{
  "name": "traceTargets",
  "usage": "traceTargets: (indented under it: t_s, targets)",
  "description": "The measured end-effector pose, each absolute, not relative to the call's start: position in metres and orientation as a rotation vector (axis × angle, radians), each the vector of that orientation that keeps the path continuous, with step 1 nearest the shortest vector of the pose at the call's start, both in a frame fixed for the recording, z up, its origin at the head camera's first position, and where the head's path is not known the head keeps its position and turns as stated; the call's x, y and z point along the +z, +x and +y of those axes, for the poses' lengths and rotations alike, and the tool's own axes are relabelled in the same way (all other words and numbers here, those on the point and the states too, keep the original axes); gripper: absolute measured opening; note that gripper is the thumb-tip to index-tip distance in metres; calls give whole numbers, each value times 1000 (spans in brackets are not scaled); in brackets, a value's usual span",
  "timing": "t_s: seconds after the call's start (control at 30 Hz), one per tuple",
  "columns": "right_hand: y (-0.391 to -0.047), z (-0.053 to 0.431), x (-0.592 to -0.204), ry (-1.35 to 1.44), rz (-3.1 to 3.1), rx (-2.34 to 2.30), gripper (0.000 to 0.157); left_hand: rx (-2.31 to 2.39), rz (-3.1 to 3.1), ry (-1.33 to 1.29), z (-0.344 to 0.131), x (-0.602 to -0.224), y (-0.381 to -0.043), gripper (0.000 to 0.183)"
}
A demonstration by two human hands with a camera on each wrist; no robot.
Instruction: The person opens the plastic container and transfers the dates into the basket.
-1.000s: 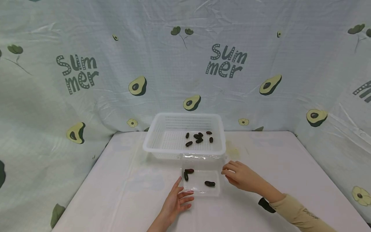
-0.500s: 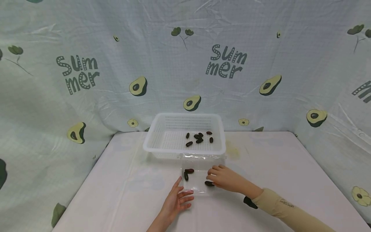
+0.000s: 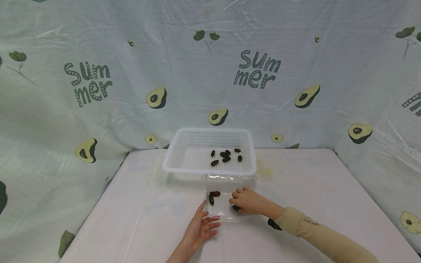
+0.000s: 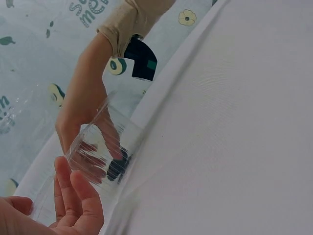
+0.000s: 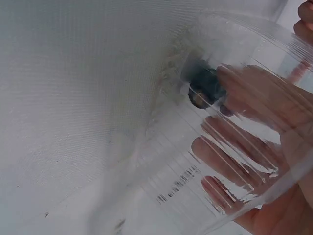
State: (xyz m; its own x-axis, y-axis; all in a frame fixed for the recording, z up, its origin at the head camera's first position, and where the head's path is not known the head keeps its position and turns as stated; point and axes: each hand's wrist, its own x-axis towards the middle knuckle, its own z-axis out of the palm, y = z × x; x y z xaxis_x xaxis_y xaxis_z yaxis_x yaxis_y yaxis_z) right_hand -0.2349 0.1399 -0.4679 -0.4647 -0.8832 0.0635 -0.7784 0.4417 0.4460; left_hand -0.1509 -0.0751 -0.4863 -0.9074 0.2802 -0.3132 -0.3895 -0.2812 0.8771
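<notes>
A clear plastic box [image 3: 227, 215] stands on the white table. Inside, near its left side, lie a reddish-dark oval fruit [image 3: 215, 193] and a dark green one [image 3: 211, 199]. My right hand [image 3: 250, 201] reaches into the box from the right. Its thumb touches another dark oval fruit [image 3: 235, 208], partly covered by the hand; in the right wrist view this fruit [image 5: 203, 88] shows through the clear wall, the other fingertips apart from it. My left hand [image 3: 196, 230] rests by the box's near left corner, fingers spread and relaxed, some fingertips against the wall.
Behind the box stands a white perforated plastic basket [image 3: 171, 166] with several dark oval fruits [image 3: 225, 155] in its right half. A patterned cloth [image 3: 184, 73] hangs behind the table. A dark wrist device [image 4: 142, 58] sits under the right sleeve.
My right hand has moved left from beside the box's right wall into the box, down to the dark fruit. The left hand, box and basket have stayed in place.
</notes>
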Motion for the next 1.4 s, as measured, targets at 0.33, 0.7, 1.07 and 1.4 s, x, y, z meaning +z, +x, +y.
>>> traceTargets:
  t_s: [0.33, 0.7, 1.07, 1.4]
  targets:
    - [-237, 132, -469, 1466, -2440, -500, 8, 2226, 1564, -124, -76, -486, -151, 58]
    - [-236, 134, -467, 1491, -2377, -478, 6, 2221, 1563, -127, -75, -486, -152, 58]
    - [-230, 147, -459, 1488, -2294, -388, 12, 2226, 1560, -133, -74, -486, -151, 58]
    - [-215, 184, -438, 1404, -2218, -304, 33, 2234, 1555, -126, -75, -487, -151, 58]
